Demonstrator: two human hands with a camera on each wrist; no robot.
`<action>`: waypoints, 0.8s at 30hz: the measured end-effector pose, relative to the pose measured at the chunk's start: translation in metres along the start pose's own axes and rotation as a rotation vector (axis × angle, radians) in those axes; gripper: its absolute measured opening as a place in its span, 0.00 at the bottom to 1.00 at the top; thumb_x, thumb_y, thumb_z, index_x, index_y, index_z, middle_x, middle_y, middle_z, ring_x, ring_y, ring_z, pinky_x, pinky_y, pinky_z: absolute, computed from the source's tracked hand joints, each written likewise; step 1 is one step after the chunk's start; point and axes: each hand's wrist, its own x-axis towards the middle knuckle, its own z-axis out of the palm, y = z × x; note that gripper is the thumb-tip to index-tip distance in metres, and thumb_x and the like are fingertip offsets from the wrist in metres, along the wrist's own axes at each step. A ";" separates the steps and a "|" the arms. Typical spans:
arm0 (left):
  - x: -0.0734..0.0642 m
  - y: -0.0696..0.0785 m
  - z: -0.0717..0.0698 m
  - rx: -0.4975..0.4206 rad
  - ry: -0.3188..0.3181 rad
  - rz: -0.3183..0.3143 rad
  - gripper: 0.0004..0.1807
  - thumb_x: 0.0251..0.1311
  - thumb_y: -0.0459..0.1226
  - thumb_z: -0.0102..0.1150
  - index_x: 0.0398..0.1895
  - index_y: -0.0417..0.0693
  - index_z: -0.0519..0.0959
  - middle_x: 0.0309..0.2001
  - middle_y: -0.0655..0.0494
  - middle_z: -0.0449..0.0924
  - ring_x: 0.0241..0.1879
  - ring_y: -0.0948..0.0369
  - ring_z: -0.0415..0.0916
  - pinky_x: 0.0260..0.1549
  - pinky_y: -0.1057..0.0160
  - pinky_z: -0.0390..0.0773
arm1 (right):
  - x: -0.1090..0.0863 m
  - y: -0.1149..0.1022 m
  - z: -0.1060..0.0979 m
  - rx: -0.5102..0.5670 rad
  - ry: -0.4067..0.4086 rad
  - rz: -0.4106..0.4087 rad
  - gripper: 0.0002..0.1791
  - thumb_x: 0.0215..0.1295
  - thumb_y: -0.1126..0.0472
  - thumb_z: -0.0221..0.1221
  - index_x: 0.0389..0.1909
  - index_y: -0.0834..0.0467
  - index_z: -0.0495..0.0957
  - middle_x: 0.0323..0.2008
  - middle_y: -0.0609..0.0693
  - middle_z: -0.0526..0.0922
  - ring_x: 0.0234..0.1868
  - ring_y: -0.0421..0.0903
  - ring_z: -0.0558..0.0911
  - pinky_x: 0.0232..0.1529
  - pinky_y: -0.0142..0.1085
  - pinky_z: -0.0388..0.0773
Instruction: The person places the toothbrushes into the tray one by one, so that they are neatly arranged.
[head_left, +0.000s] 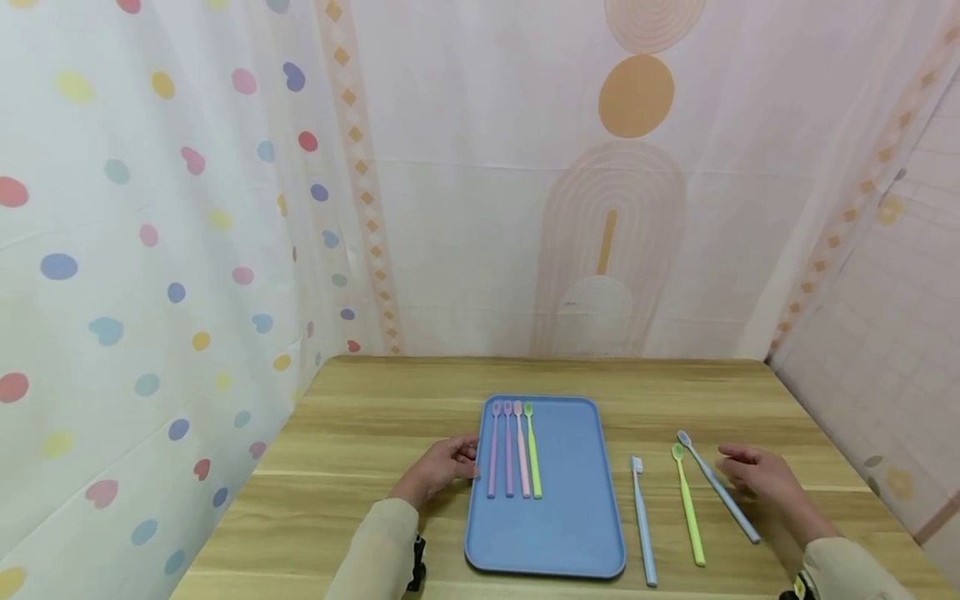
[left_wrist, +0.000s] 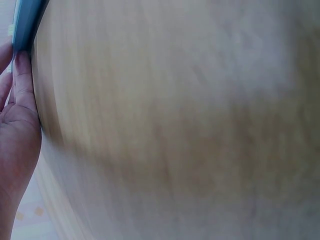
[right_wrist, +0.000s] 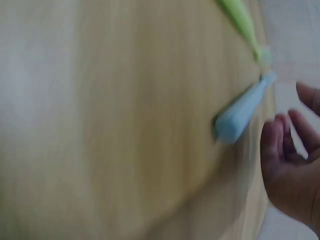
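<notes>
My left hand (head_left: 444, 467) is at the left side of a blue tray (head_left: 577, 533), fingertips right at its rim; the left wrist view shows straight fingers (left_wrist: 23, 82) against the tray's wall. Side by side on the tray lie two purple toothbrushes (head_left: 492, 458), a pink toothbrush (head_left: 522, 454) and a green toothbrush (head_left: 533, 454), heads pointing away. My right hand (head_left: 765, 475) holds nothing, fingers loosely bent, just right of a slanted blue toothbrush (head_left: 723, 492). Left of that one lie another green toothbrush (head_left: 688, 508) and another blue toothbrush (head_left: 642, 525), on the table.
The wooden table (head_left: 360, 425) carries the tray near its middle. Patterned curtains (head_left: 465, 250) hang behind its back edge and along the left side. A pale patterned surface (head_left: 892, 350) borders the right side.
</notes>
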 end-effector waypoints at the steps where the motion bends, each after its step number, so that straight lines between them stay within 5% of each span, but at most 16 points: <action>1: 0.000 0.000 0.000 0.000 0.000 -0.003 0.33 0.56 0.24 0.65 0.67 0.31 0.69 0.45 0.46 0.75 0.43 0.55 0.70 0.43 0.60 0.74 | 0.000 0.003 -0.001 -0.002 -0.021 0.001 0.32 0.71 0.58 0.59 0.64 0.77 0.64 0.35 0.50 0.80 0.31 0.41 0.76 0.33 0.35 0.77; 7: -0.001 -0.002 -0.002 0.005 0.003 -0.005 0.33 0.56 0.24 0.66 0.67 0.31 0.69 0.46 0.46 0.75 0.43 0.54 0.70 0.44 0.59 0.75 | -0.002 0.014 -0.002 -0.049 -0.093 0.002 0.34 0.68 0.55 0.62 0.64 0.76 0.66 0.50 0.59 0.81 0.40 0.44 0.80 0.39 0.35 0.78; 24: 0.005 0.005 -0.005 0.013 0.004 -0.007 0.33 0.56 0.24 0.66 0.67 0.32 0.69 0.46 0.46 0.74 0.43 0.54 0.70 0.44 0.59 0.74 | 0.002 0.014 0.007 -0.165 -0.034 -0.054 0.31 0.61 0.56 0.69 0.58 0.73 0.75 0.44 0.53 0.82 0.40 0.43 0.76 0.35 0.34 0.75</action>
